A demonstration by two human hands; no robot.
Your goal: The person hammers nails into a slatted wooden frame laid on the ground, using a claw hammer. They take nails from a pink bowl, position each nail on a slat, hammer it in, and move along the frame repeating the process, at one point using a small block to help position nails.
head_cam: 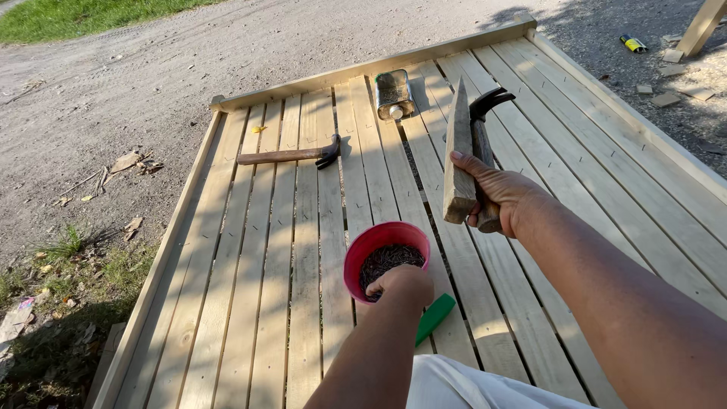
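Under me is a slatted wooden platform (303,303) of pale planks with a raised rim, set on gravel ground (151,68). On its slats lie a wooden-handled hammer (291,154) to my left, a flat metal can (394,94) near the far edge, a red bowl of dark nails (386,254) close by, and a green object (435,316) just beside that bowl.

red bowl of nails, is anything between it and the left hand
Nothing visible. The left hand is already at the near rim of the red bowl, its fingers dipped in among the nails. The right hand is apart, holding a wood piece and a hammer.
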